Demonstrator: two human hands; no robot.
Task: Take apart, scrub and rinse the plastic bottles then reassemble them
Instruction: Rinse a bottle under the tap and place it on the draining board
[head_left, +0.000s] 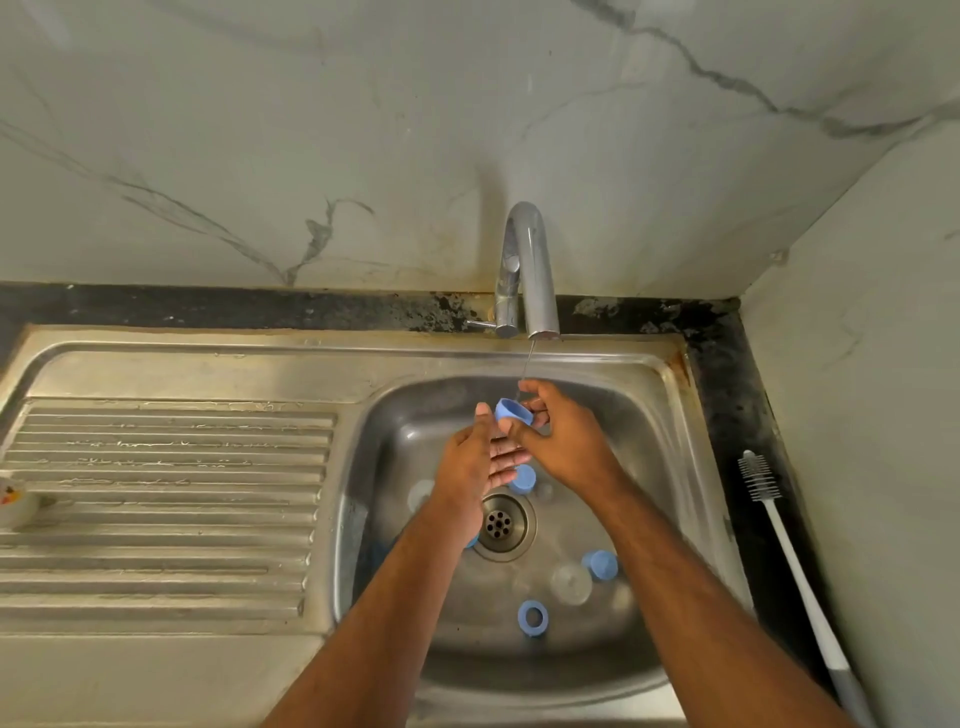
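Note:
My right hand (563, 441) pinches a small blue cap (511, 410) under a thin stream of water from the chrome tap (530, 270). My left hand (475, 467) is held flat just below and left of the cap, fingers straight, its thumb tip close to the cap. In the steel sink basin (665, 467) lie more bottle parts: a blue cap (523, 479) under my hands, another blue cap (601, 565), a blue ring (533, 618) and a clear plastic piece (570, 583). My left forearm hides part of a blue piece beside the drain.
The drain (501, 525) sits mid-basin. A white-handled bottle brush (789, 551) lies on the black counter right of the sink. The ribbed draining board (166, 499) spreads to the left, with a small white dish (15, 501) at its left edge. Marble walls stand behind and to the right.

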